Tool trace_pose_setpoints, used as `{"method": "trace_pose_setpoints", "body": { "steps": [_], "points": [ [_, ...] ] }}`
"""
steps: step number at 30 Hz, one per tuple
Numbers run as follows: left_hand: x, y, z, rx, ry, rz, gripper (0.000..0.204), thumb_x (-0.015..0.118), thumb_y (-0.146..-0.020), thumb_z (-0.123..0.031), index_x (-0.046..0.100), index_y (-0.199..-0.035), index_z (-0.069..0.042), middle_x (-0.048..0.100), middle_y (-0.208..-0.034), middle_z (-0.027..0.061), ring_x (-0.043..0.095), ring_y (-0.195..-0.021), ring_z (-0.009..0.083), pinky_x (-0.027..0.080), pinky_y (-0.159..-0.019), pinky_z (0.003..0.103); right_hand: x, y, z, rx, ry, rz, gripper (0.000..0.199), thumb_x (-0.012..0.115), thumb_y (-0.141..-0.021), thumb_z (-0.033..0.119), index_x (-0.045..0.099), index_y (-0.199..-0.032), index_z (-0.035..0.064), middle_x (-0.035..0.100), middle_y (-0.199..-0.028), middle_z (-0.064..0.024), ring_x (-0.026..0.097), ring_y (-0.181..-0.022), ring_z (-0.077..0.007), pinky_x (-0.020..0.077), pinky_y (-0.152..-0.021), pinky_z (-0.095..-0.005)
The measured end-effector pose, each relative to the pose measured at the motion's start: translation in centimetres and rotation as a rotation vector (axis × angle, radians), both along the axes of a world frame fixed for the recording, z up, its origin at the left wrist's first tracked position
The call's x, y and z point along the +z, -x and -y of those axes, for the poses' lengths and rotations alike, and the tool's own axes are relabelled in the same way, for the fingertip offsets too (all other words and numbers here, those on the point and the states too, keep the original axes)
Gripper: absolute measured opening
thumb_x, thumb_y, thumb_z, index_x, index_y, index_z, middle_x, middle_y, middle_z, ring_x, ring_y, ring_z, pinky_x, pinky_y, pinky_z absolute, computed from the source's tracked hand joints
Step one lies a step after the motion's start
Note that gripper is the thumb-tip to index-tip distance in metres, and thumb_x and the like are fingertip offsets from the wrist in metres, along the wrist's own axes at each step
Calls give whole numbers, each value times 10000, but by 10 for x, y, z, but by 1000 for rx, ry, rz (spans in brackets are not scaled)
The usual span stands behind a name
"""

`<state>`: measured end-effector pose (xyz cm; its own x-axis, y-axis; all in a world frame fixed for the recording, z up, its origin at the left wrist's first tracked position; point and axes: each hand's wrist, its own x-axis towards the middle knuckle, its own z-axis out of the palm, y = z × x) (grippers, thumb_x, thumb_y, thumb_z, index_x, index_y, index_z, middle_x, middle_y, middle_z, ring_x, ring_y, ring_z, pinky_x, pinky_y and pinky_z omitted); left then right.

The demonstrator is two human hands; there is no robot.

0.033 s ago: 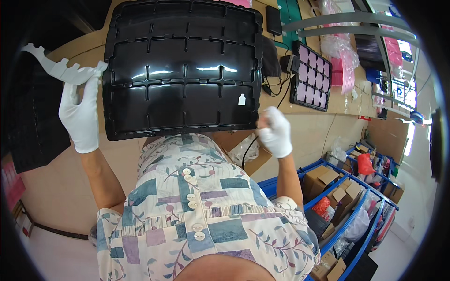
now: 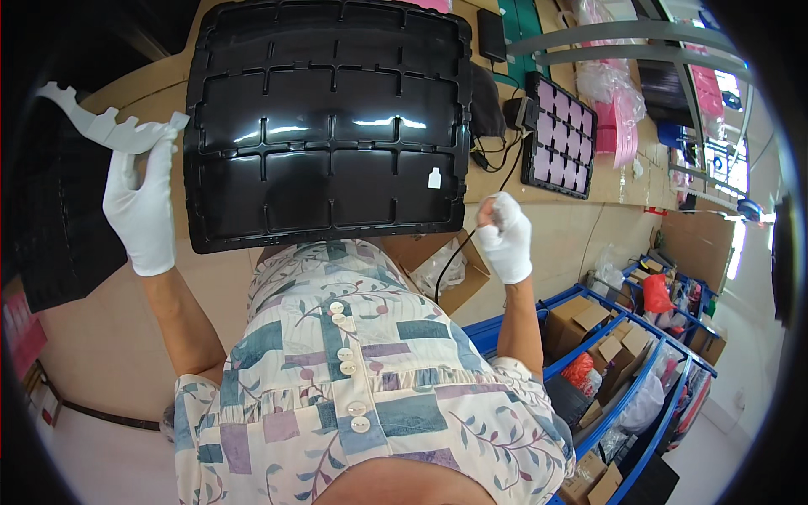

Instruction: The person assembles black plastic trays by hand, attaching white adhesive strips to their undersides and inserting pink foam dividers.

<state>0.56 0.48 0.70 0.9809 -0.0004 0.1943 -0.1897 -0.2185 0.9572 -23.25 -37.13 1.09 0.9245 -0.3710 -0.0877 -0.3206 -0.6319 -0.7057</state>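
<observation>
Though far from right hand (image 2: 507, 240), white strip (image 2: 107, 131) in left hand (image 2: 140, 210)

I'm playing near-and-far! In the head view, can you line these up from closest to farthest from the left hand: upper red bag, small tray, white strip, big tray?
From the left hand:
1. White strip: in its fingers.
2. Big tray: just to its right.
3. Small tray: beyond the big tray, on the right.
4. Upper red bag: far right, on the blue shelves.

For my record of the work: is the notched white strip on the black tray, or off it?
Off: the left hand holds the strip just left of the tray.
</observation>
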Motion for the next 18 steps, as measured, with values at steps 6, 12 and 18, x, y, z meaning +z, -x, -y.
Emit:
{"method": "trace_pose_setpoints", "body": {
  "steps": [6, 12, 18],
  "points": [
    [4, -11, 15, 37, -8, 19, 260, 663, -922, -29, 650, -1175, 34, 685, -1084, 76, 638, -998, 140, 493, -913, 263, 5, -50, -23, 140, 462, 158, 127, 725, -805, 141, 659, -906, 103, 604, -806, -77, 626, -699, -270, 496, -615, -352],
    [2, -9, 18, -34, -111, 100, 261, 665, -919, -26, 656, -1176, 20, 694, -1073, 75, 640, -1005, 144, 492, -923, 280, -13, -70, -24, 232, 595, 98, 94, 726, -784, 139, 639, -807, 112, 595, -769, -66, 618, -686, -266, 491, -604, -376],
    [0, -6, 11, 8, -86, 23, 256, 658, -923, -22, 650, -1173, 34, 688, -1085, 81, 637, -993, 141, 496, -908, 272, -14, -67, -20, 486, 663, 53, 90, 686, -797, 140, 609, -794, 92, 584, -763, -92, 617, -671, -289, 500, -585, -402]
  ]
}}
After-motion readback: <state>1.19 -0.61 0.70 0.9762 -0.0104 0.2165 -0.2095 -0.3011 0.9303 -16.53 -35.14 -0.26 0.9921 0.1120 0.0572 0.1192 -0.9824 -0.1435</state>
